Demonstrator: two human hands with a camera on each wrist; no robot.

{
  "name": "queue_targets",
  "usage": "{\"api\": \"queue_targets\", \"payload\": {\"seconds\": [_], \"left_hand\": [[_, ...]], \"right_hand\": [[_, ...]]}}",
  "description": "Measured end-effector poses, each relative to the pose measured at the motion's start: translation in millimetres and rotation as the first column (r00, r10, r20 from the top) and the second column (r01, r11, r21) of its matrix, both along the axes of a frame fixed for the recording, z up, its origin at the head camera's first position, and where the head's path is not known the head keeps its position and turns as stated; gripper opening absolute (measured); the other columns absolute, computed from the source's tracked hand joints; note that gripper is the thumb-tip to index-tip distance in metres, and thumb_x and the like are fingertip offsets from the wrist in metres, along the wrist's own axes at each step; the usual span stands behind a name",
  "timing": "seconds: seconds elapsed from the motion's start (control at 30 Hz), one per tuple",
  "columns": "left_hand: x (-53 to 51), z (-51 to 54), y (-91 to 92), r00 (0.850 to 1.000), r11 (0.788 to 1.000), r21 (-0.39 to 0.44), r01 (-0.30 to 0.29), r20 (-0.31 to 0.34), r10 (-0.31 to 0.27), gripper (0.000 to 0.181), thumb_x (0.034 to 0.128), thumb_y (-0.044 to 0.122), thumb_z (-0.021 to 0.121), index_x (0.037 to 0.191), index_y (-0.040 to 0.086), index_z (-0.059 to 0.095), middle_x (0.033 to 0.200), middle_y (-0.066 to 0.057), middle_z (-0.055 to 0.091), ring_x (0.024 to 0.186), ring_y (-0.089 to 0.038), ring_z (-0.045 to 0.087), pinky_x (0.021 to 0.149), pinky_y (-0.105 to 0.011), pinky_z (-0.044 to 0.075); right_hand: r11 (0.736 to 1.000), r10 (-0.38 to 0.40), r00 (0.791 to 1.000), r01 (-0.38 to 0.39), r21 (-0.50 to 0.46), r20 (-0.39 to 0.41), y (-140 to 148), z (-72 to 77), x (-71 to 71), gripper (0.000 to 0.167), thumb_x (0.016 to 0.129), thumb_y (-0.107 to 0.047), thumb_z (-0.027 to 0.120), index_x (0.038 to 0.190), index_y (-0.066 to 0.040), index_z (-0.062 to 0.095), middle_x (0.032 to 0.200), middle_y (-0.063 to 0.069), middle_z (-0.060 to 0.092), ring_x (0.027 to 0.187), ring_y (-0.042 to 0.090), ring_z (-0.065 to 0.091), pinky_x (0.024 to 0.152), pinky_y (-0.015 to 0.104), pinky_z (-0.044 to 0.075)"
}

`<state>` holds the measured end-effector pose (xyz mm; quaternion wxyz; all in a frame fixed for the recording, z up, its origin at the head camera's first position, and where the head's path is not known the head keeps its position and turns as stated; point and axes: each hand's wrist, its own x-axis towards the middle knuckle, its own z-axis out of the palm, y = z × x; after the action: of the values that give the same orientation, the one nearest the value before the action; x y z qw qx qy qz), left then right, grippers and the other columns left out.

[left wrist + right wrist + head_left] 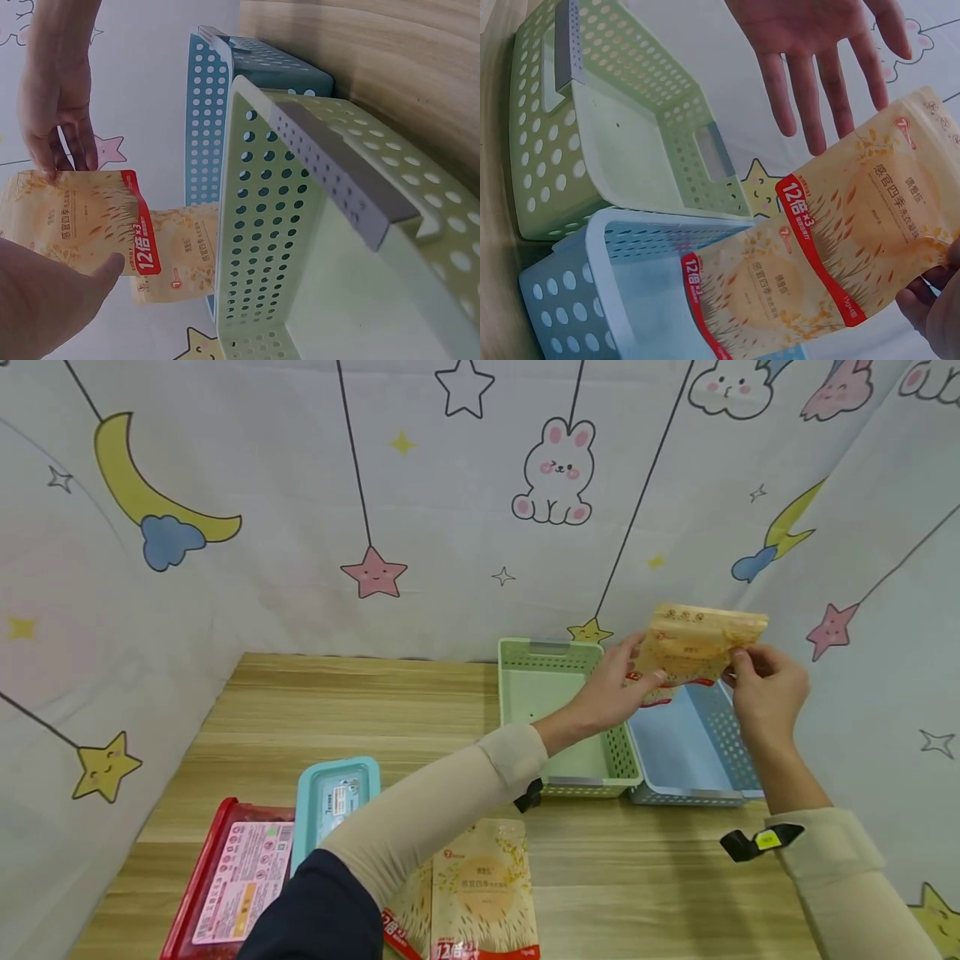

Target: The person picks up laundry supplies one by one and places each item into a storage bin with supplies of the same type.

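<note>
On the table (337, 702), the green basket (585, 792) stands at left and the blue basket (671, 743) just beside it at right. The gold pouch (701, 647) is raised above the blue basket's far side, and the second pouch (757, 296) shows below its lower edge; what bears that one is hard to make out.

Handled well, the gold pouch should probably stay above the blue basket's opening, clear of both rims, and be lowered inside before release. Keeping the lower pouch flat would help stop the two catching on each other.

The left hand (611, 689) reaches over the green basket from the near left, its thumb at the pouch's lower left; the right wrist view shows its fingers outstretched, not gripping. The right hand (768, 689) comes up from the near right, wrist bent leftward, thumb and fingers pinching the pouch's right edge.
</note>
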<state>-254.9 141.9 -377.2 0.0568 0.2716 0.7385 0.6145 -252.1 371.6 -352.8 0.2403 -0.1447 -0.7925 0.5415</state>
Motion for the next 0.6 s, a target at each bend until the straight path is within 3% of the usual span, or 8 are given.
{"api": "queue_targets", "payload": {"seconds": [0.17,0.33,0.6], "left_hand": [[-1.1,-0.8,3.6,0.999,0.998,0.033,0.045,0.01,-0.045,0.067,0.1126,0.039,0.052,0.17,0.02,0.022,0.16,-0.011,0.04,0.142,-0.022,0.051,0.098,-0.031,0.054],[-3.4,-5.2,7.0,0.996,0.996,0.061,0.062,0.056,-0.066,0.067,0.1145,0.045,0.043,0.17,0.018,0.019,0.166,-0.009,0.037,0.148,-0.021,0.046,0.11,-0.035,0.048],[-8.0,-16.2,9.4,0.986,0.996,0.055,0.074,0.144,-0.081,0.065,0.1159,0.048,0.033,0.171,0.018,0.017,0.172,-0.011,0.029,0.156,-0.021,0.033,0.122,-0.041,0.036]], "right_hand": [[1.0,-0.019,1.0,0.019,0.007,-0.016,1,-2.4,-0.4,0.033,0.107,-0.019,0.063,0.132,0.002,0.069,0.098,-0.002,0.066,0.084,0.006,0.071,0.075,0.015,0.058],[0.997,-0.033,0.999,0.034,0.072,-0.028,3,-8.2,0.8,0.032,0.106,-0.019,0.06,0.128,0.003,0.069,0.093,-0.002,0.064,0.08,0.003,0.067,0.071,0.011,0.056],[0.993,-0.037,0.999,0.032,0.118,0.037,9,-19.5,4.2,0.038,0.105,-0.019,0.059,0.134,0.004,0.069,0.088,-0.013,0.063,0.079,0.002,0.065,0.069,0.008,0.052]]}}
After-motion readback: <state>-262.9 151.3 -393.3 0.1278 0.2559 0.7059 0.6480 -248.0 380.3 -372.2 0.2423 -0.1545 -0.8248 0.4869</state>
